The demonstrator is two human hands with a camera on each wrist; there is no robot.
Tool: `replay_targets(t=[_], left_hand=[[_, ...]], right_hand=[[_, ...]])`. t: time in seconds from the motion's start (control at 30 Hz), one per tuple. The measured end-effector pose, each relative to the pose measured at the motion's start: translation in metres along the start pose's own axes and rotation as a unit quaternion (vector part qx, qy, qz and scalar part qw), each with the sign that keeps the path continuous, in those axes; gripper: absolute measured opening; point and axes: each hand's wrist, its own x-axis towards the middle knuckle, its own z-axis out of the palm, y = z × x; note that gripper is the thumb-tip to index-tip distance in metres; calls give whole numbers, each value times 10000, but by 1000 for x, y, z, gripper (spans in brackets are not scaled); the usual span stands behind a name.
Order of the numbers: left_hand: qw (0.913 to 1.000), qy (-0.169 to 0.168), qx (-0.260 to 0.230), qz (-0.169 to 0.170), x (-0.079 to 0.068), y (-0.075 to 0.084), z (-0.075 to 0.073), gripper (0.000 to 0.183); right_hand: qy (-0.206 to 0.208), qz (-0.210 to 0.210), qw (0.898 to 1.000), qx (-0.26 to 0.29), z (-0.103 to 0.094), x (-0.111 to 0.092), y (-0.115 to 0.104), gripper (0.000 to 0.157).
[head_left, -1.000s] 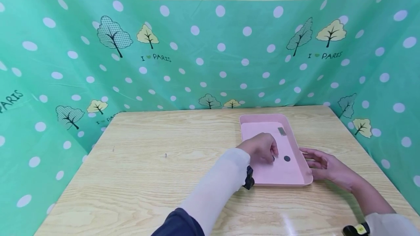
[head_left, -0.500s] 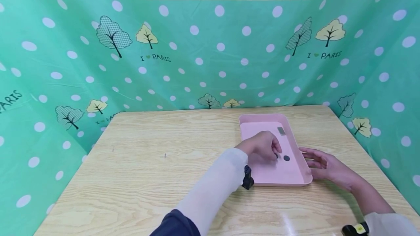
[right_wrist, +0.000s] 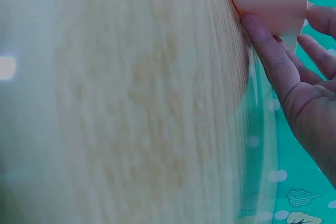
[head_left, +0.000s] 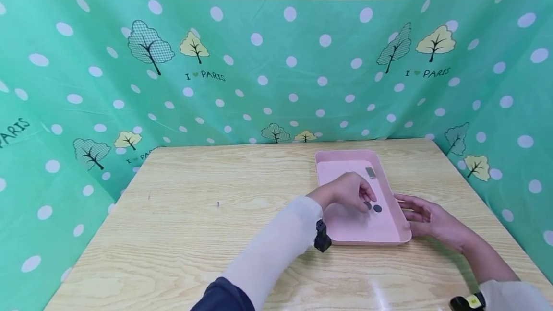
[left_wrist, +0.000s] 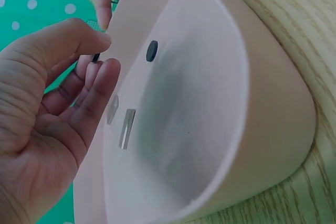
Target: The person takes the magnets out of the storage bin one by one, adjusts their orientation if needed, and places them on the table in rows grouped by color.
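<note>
The left hand is over a pink tray, pinching a small black disc between thumb and fingertips. In the head view that disc shows at the fingertips, right beside a second black disc lying on the tray floor. Farther back in the tray lies a flat silver rectangular piece; the left wrist view shows a shiny silver strip too. With its fingers extended, the right hand rests against the outside of the tray's right wall, thumb near the front corner.
The tray stands on the right part of a light wood-grain table. Behind and around the table hangs a green dotted curtain with printed trees. A tiny dark mark shows on the tabletop left of the tray.
The left hand has slid a little to the right inside the tray, bringing its black disc close to the other one. The right hand and tray stay in place.
</note>
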Motion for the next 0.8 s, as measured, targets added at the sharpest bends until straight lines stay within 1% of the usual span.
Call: replay_targets(t=[0.1, 0.33, 0.37, 0.6, 0.8], left_hand=[[9999, 29, -132, 94, -3, -2, 0, 20], [9990, 208, -339, 185, -12, -4, -5, 21], [9989, 235, -366, 197, -13, -5, -6, 22], [9962, 342, -753, 271, -24, -7, -13, 25], [9939, 425, -967, 305, -34, -9, -20, 25]], right_hand=[[-10, -6, 10000, 0, 0, 0, 0, 71], [140, 210, 9997, -77, 1, 0, 0, 74], [118, 178, 9997, -109, 1, 0, -1, 73], [131, 307, 9994, -103, 2, 0, -1, 74], [104, 229, 9997, -50, 2, 1, -1, 73]])
